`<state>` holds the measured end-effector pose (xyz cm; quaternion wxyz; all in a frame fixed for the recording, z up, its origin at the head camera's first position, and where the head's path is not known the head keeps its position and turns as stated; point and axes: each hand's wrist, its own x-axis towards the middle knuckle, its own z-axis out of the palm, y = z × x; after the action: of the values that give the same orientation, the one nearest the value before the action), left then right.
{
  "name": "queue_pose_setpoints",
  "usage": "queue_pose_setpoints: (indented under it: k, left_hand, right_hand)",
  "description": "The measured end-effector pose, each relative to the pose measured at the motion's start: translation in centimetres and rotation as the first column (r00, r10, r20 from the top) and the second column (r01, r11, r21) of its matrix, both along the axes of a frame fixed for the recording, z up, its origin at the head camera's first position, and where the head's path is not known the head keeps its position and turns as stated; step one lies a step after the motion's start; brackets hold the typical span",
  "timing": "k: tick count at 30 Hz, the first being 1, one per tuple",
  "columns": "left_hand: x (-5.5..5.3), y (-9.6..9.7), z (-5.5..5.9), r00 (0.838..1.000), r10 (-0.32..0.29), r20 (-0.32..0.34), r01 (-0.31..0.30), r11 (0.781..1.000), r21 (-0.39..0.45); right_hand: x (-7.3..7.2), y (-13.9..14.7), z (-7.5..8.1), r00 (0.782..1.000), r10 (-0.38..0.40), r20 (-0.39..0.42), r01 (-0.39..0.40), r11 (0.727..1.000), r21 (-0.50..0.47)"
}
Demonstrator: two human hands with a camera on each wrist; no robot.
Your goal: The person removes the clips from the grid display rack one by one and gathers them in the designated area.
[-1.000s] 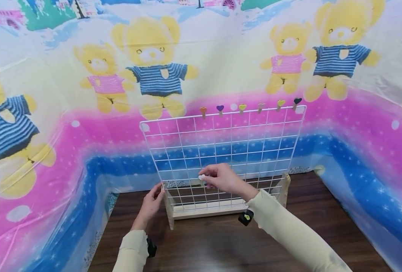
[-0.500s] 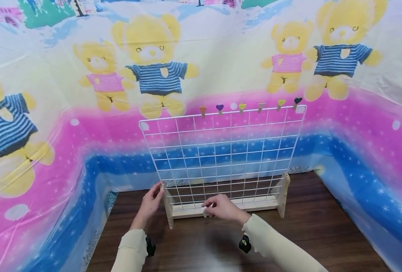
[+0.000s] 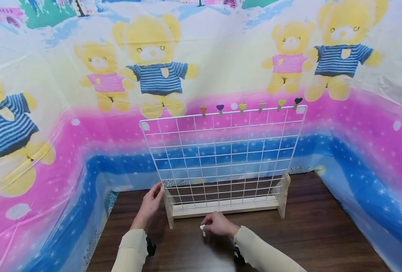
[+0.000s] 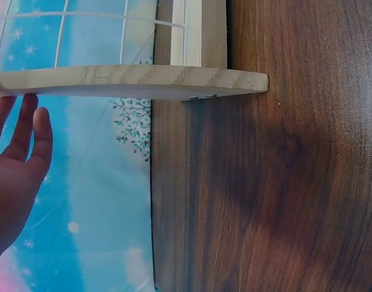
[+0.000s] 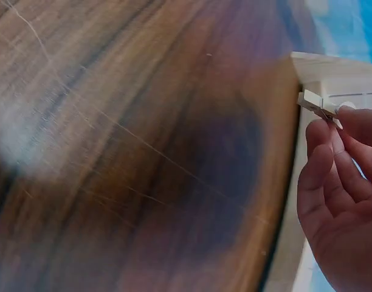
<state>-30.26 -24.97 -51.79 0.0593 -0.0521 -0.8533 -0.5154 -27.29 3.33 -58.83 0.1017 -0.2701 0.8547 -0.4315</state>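
My right hand (image 3: 218, 223) pinches a small wooden clothespin (image 3: 204, 232) with a white heart on it, low over the table in front of the stand. In the right wrist view the clothespin (image 5: 312, 101) sticks out past the fingertips. My left hand (image 3: 150, 202) holds the top of the left wooden side of the grid stand (image 3: 258, 207). Seen from the left wrist, several left fingers (image 4: 41, 143) reach to the outer face of that side panel (image 4: 174, 79); the thumb is out of that view. A white wire grid (image 3: 187, 117) stands upright in the wooden stand.
Several heart clothespins line the grid's top bar, among them an orange one (image 3: 203, 111), a purple one (image 3: 220, 109) and a black one (image 3: 297, 102). Behind the brown wooden table (image 3: 323, 226) hangs a cloth (image 3: 221, 64) printed with bears.
My right hand has come down from in front of the grid's lower middle to just above the table, with the white-heart clothespin still pinched. The left hand stays on the stand's side.
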Motion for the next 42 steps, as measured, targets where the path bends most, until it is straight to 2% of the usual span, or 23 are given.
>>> queue_pose_setpoints:
  k: [5, 7, 14, 17, 22, 27, 37, 42]
  left_hand:
    - [0.1, 0.0, -0.1, 1.000, 0.003, -0.017, -0.003, 1.000, 0.000]
    - [0.1, 0.1, -0.1, 1.000, 0.006, -0.020, -0.006, 1.000, -0.007]
    - [0.0, 0.0, -0.2, 1.000, 0.007, -0.010, -0.007, 1.000, 0.001]
    - [-0.1, 0.0, -0.2, 1.000, 0.000, -0.010, 0.000, 1.000, 0.009]
    - [0.0, 0.0, -0.1, 1.000, 0.003, -0.027, -0.003, 1.000, 0.010]
    - [0.0, -0.1, -0.1, 1.000, -0.002, -0.022, 0.002, 1.000, 0.017]
    - [0.1, 0.2, 0.0, 1.000, 0.013, -0.010, -0.013, 1.000, 0.016]
    - [0.2, 0.1, 0.1, 1.000, 0.012, -0.017, -0.011, 0.999, 0.030]
  right_hand:
    - [0.4, -0.4, -1.8, 0.999, -0.024, 0.036, 0.023, 0.999, 0.026]
    - [0.4, -0.5, -2.4, 0.999, -0.026, 0.025, 0.025, 0.999, 0.038]
    - [0.6, -0.7, -3.5, 0.999, -0.044, 0.032, 0.042, 0.997, 0.066]
    - [0.6, -0.7, -3.9, 0.999, -0.049, 0.001, 0.049, 0.996, 0.068]
    - [0.5, -0.8, -4.3, 0.994, -0.051, -0.097, 0.059, 0.995, 0.085]
    - [0.4, -0.8, -4.3, 0.988, -0.038, -0.150, 0.058, 0.990, 0.131]
    - [0.6, -0.8, -4.5, 0.987, -0.067, -0.147, 0.093, 0.978, 0.184]
    - [0.5, -0.7, -4.5, 0.983, -0.053, -0.176, 0.085, 0.980, 0.182]
